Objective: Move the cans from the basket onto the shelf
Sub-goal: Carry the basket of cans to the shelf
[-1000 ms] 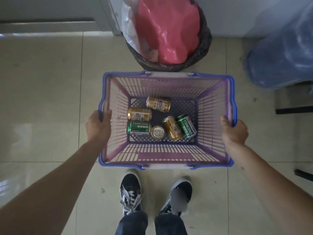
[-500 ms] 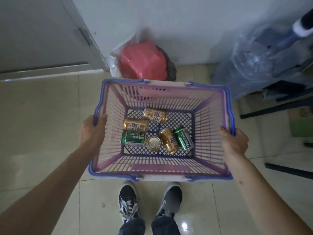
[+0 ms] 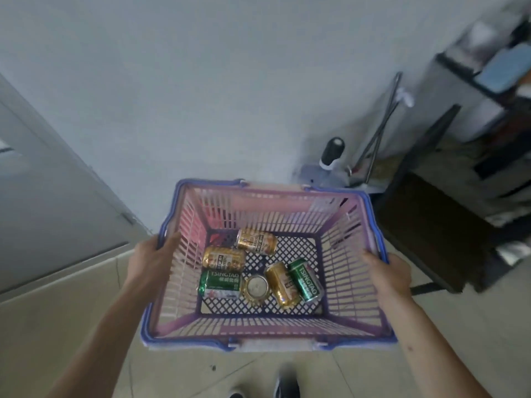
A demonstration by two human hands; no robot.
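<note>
The basket (image 3: 267, 341) is carried clear of the floor, held at both side rims. The left hand (image 3: 152, 261) is closed over the left rim, thumb inside the wall; the right hand (image 3: 386, 272) is closed over the right rim.

Change noted: a second ago the view looked straight down at floor tile, with a red-lined bin just beyond the basket. Now the view has lifted. The bin is out of sight, a pale wall fills the far field, and a dark shelf (image 3: 448, 222) has come in at the right, blurred by motion. Some cleaning gear (image 3: 333, 156) stands against the wall between basket and shelf; it is too blurred to identify.

Contents are unchanged in arrangement. Six cans lie on the basket floor:
- gold can (image 3: 256, 241), far, on its side
- second gold can (image 3: 223, 257), left, on its side
- green can (image 3: 220, 283), near left, on its side
- upright can (image 3: 255, 287), centre, top showing
- third gold can (image 3: 283, 284), on its side, touching the next
- second green can (image 3: 305, 280), right, on its side

Assessment: the carry has turned toward the shelf, which stands near the basket's right side. No can has been transferred. Both hands are occupied, so one must be freed, or the basket set down, before picking begins. Shelf space cannot be judged through the blur.
</note>
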